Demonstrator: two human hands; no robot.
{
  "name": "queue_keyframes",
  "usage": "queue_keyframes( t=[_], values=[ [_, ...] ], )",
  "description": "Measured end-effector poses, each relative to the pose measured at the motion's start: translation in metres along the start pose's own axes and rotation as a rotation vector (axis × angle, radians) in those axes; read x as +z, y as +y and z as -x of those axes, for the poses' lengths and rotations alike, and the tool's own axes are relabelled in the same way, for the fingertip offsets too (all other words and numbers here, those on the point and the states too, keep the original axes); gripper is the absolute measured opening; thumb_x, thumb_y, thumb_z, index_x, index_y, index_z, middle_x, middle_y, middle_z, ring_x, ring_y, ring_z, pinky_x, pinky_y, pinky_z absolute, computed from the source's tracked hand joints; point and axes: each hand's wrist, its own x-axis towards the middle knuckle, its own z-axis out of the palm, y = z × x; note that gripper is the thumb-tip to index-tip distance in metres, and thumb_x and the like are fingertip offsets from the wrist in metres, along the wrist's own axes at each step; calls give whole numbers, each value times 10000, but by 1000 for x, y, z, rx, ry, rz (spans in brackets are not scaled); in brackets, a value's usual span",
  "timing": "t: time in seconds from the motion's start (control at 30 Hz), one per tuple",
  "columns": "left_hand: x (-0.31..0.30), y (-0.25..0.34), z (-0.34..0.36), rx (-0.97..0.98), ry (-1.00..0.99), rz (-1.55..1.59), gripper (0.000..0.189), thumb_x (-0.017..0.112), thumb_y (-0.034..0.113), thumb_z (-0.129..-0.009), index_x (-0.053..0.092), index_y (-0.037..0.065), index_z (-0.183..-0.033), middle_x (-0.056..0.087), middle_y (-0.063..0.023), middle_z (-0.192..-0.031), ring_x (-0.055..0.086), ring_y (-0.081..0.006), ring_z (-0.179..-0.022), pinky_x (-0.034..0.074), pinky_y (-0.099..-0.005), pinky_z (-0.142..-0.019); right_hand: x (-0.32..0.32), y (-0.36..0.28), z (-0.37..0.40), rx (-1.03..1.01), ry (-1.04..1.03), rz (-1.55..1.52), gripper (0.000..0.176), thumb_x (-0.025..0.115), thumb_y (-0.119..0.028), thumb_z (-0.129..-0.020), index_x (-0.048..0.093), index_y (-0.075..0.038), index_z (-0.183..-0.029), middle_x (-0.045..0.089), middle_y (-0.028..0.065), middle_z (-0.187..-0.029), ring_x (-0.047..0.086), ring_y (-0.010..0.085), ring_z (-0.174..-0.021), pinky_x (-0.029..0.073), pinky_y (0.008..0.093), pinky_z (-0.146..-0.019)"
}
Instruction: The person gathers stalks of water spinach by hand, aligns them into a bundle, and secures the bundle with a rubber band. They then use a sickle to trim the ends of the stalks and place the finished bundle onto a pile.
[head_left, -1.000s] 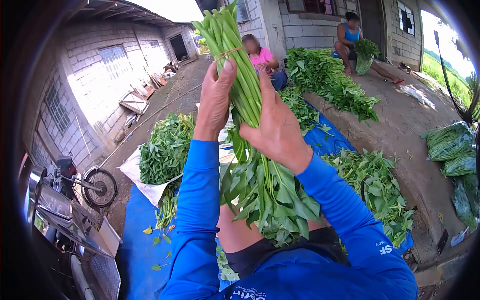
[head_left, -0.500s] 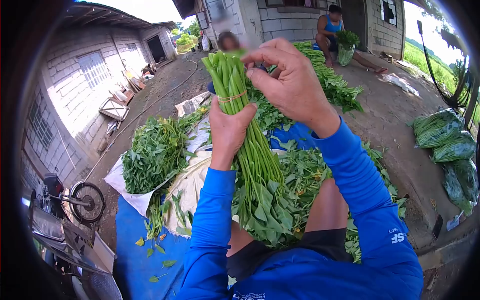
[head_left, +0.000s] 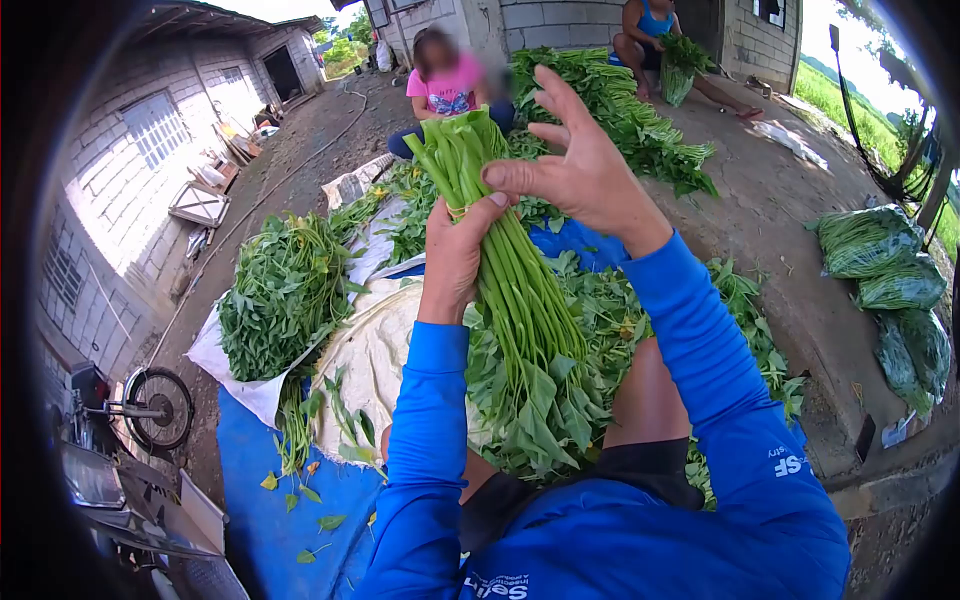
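Note:
My left hand [head_left: 462,245] is wrapped round a thick bundle of long green stems [head_left: 525,300], held upright and tilted, with cut ends at the top and leaves hanging over my lap. A thin band shows beside my left thumb. My right hand [head_left: 590,175] is raised at the bundle's right side, fingers spread, its thumb close to the stems; whether it touches them I cannot tell. Loose leafy greens lie around and under the bundle. Left of it, a heap of greens [head_left: 285,295] rests on a pale cloth [head_left: 350,370].
A blue tarp [head_left: 260,490] covers the ground. A person in pink [head_left: 447,88] sits opposite; another in blue [head_left: 655,28] sits farther back beside greens. Bagged greens [head_left: 870,245] lie at right. A motorcycle wheel [head_left: 158,408] stands at left. More stems [head_left: 640,125] are piled behind my right hand.
My right hand has opened from bent fingers to spread ones and dropped slightly. My left hand has shifted on the bundle, covering more of the band. The person in pink now shows more fully.

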Motion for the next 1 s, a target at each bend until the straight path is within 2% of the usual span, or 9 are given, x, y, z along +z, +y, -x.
queue_keyframes(
  t=[0.07,0.13,0.27,0.33,0.5,0.63,0.67,0.8,1.0],
  values=[
    [-3,2,-2,34,2,161,415,782,283,-979,638,3,-1248,729,-102,-1073,717,-157,-917,596,-322,-786,24,60,59,75,-142,137,1428,1024,-417,-721,102,0,-1729,293,289,-1701,392,380,-1551,531,443,-1094],
    [-11,2,-12,86,91,50,440,745,326,-1000,637,-11,-1260,741,-136,-1097,730,-185,-916,616,-349,-808,65,77,99,113,-162,-12,1285,988,-337,-737,210,30,-1691,459,281,-1601,521,338,-1468,515,435,-1101],
    [-15,17,-30,49,135,-74,416,789,280,-966,662,-5,-1241,734,-101,-1111,705,-154,-945,592,-327,-811,81,61,100,343,-179,66,906,805,-216,-756,371,73,-1497,730,299,-1103,740,455,-1020,573,485,-917],
    [-21,9,-32,-49,130,-67,431,802,239,-960,647,-7,-1278,753,-97,-1080,722,-168,-982,604,-334,-831,87,64,92,366,-113,163,848,815,-211,-760,412,52,-1460,729,286,-1111,737,459,-1035,572,496,-908],
    [-12,-38,-11,72,195,-110,288,852,75,-874,719,1,-1118,746,-48,-984,703,-143,-880,575,-319,-830,87,83,94,352,-56,390,848,820,-211,-784,392,48,-1469,719,306,-1127,702,542,-1032,568,541,-894],
    [-30,-42,-8,83,215,-179,304,843,58,-870,696,-8,-1128,750,-56,-1046,702,-141,-900,573,-310,-828,39,80,80,-51,-261,486,869,869,-275,-811,508,97,-1508,685,335,-1280,713,525,-1077,573,497,-986],
    [-30,-43,-10,106,235,-232,298,840,56,-870,696,-9,-1122,754,-61,-1056,706,-142,-906,574,-309,-827,30,72,66,117,-155,435,732,875,-297,-841,637,93,-1414,708,330,-1263,756,449,-1066,597,444,-965],
    [-18,-52,-14,159,256,-311,387,842,66,-874,658,-16,-1204,754,-66,-1088,708,-133,-941,574,-300,-831,35,46,23,153,88,164,621,851,-287,-893,675,88,-1355,780,274,-1130,803,248,-1003,633,358,-841],
    [2,-51,-7,165,266,-342,416,848,70,-867,611,-4,-1201,746,-62,-1092,708,-136,-929,577,-307,-826,46,50,8,91,142,154,514,834,-259,-935,699,97,-1281,814,180,-984,796,182,-880,622,310,-792]
  ],
)
